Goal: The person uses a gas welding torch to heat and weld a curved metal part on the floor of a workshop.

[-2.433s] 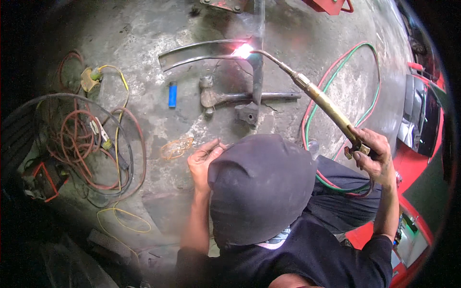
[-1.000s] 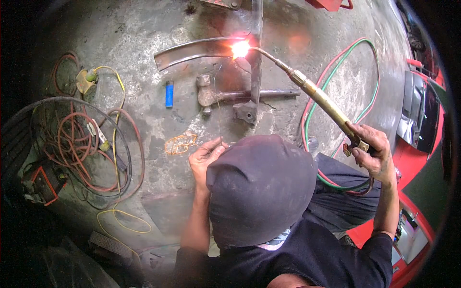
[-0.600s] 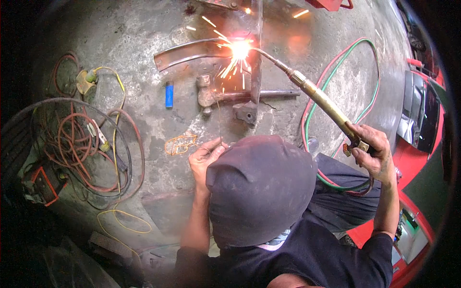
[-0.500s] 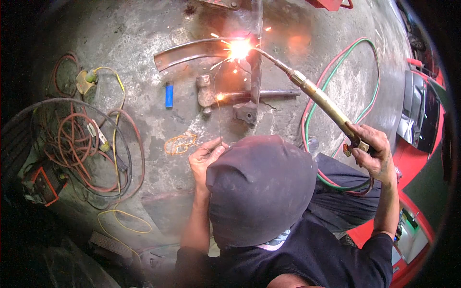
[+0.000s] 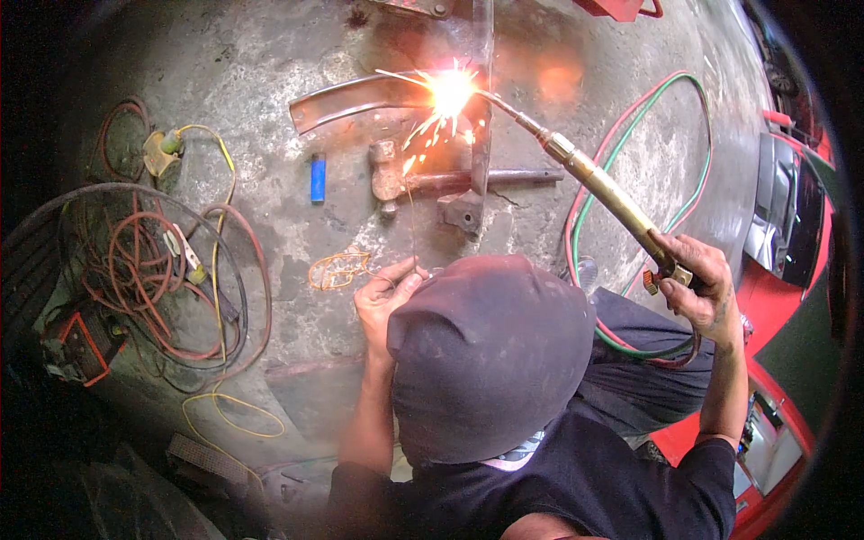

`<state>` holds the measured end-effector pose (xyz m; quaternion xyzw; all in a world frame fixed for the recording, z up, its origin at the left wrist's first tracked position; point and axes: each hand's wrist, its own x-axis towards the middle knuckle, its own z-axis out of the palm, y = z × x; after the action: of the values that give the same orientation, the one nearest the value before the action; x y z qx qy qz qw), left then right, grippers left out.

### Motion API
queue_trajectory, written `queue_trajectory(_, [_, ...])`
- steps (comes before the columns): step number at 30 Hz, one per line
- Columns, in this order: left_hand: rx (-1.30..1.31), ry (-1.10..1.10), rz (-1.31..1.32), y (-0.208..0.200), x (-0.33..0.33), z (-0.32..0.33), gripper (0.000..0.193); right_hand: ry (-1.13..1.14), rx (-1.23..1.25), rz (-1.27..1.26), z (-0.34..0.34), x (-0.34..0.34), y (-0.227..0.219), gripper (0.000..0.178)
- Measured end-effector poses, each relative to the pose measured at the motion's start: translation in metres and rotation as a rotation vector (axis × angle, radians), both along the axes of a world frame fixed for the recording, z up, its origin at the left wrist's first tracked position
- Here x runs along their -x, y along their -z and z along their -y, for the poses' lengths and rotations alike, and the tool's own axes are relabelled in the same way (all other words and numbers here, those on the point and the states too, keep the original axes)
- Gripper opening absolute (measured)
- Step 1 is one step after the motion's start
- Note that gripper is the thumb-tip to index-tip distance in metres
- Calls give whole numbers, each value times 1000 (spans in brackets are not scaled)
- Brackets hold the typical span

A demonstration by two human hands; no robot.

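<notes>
In my right hand [image 5: 700,283] is a brass gas torch [image 5: 607,184], the fingers wrapped round its valve end. Its thin tip meets a glaring white-orange spot [image 5: 450,90] that throws sparks. There a curved metal strip [image 5: 346,105] joins an upright metal bar [image 5: 483,135]; glare hides the joint itself. My left hand [image 5: 387,295] pinches a thin metal wire [image 5: 413,225] that points up toward the sparks, its far end lost in the glow. Between that hand and the strip lies a hammer [image 5: 387,175], its handle passing by the bar.
A blue lighter [image 5: 318,179] and an orange wire coil [image 5: 337,270] lie on concrete. Tangled hoses and cables [image 5: 148,270] spread at left. Red and green hoses [image 5: 576,216] loop at right. A rounded dark-grey cloth shape [image 5: 490,360] fills the space between my forearms.
Sparks now spread wider and fall toward the hammer head. The small bright point by the hammer has given way to scattered sparks. Both hands and the torch stay almost in place.
</notes>
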<state>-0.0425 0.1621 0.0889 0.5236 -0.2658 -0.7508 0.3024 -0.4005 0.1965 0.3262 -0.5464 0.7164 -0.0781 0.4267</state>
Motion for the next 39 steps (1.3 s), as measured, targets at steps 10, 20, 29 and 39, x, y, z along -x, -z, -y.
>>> queue_trajectory(10, [19, 95, 89, 6, -1, 0, 26, 49, -25, 11, -1, -1, -1, 55])
queue_trajectory(20, [-60, -29, -106, 17, -2, -8, 27, 39, -6, 10, 0, 0, 0, 55])
queue_trajectory(29, [10, 18, 6, 4, 2, 0, 26, 5, 22, 13, 0, 1, 2, 55])
queue_trajectory(39, [-28, 56, 62, -3, 4, 5, 26, 34, -5, 6, -3, 1, 2, 55])
